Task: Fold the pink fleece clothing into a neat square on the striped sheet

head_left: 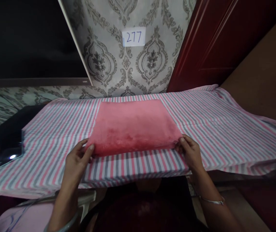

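A pink plush cloth [133, 124], roughly rectangular, lies on the striped tablecloth [200, 116] with its near edge toward me. That near edge looks darker and rounded, as if folded over. My left hand [78, 158] pinches the cloth's near left corner between thumb and fingers. At the near right corner, my right hand [189, 149] grips the cloth the same way, thumb on top. The fingertips under the cloth are partly hidden on both sides.
A dark phone-like device [10, 149] with a bright reflection lies at the table's left. Behind stand a large black screen [28, 42] and patterned wallpaper bearing a paper card [134, 36] marked 277. A dark red wooden panel [200, 45] rises at the right.
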Available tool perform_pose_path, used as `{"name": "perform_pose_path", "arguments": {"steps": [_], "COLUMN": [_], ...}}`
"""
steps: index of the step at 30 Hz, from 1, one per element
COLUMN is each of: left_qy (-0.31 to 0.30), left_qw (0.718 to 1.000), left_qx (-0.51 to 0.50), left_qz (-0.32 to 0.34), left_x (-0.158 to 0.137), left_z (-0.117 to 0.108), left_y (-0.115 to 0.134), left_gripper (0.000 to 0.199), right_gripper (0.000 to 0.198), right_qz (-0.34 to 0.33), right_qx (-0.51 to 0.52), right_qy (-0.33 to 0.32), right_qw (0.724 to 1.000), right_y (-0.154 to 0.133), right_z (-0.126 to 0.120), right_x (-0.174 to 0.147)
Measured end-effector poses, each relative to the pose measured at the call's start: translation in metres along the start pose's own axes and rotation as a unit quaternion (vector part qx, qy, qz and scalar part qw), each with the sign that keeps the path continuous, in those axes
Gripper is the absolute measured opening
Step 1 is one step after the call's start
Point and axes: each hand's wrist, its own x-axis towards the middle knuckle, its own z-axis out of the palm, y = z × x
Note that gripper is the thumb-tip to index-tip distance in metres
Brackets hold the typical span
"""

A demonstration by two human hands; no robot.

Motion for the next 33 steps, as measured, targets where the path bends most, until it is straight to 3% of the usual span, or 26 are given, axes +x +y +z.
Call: {"name": "perform_pose_path", "arguments": {"steps": [3, 6, 10, 14, 19, 24, 26, 29, 33], "left_qy": [-0.023, -0.056, -0.124, -0.198, -0.184, -0.134, -0.136, -0.146, -0.163], "left_qw": [1.0, 0.994, 0.973, 0.949, 0.964, 0.975, 0.983, 0.985, 0.978], "left_qx": [-0.003, -0.073, -0.164, -0.185, -0.171, -0.17, -0.123, -0.089, -0.127], "left_qz": [-0.014, -0.051, -0.109, -0.159, -0.087, 0.041, 0.026, -0.015, -0.025], "left_x": [0.011, 0.032, 0.063, 0.082, 0.095, 0.104, 0.107, 0.108, 0.103], "left_z": [0.001, 0.003, 0.004, 0.011, 0.031, 0.037, 0.035, 0.033, 0.03], "left_y": [0.005, 0.005, 0.008, 0.017, 0.031, 0.022, 0.012, -0.001, -0.002], "left_gripper": [0.088, 0.078, 0.059, 0.054, 0.067, 0.07, 0.062, 0.059, 0.069], "right_gripper": [0.06, 0.068, 0.066, 0.06, 0.076, 0.088, 0.093, 0.099, 0.094], "right_qz": [0.043, 0.089, 0.12, 0.106, 0.08, -0.082, -0.047, 0.063, 0.101], "right_qx": [0.059, 0.108, 0.091, 0.055, 0.043, -0.008, -0.004, 0.051, 0.094], "right_qy": [-0.001, -0.045, -0.1, -0.14, -0.168, -0.112, -0.107, -0.116, -0.095], "right_qw": [0.997, 0.989, 0.984, 0.983, 0.982, 0.99, 0.993, 0.99, 0.986], "right_y": [0.0, -0.006, -0.02, -0.031, -0.045, -0.041, -0.027, -0.003, 0.005], "right_z": [-0.002, -0.006, -0.007, 0.004, 0.027, 0.032, 0.03, 0.028, 0.026], "right_x": [0.004, 0.014, 0.039, 0.069, 0.097, 0.103, 0.1, 0.096, 0.091]}}
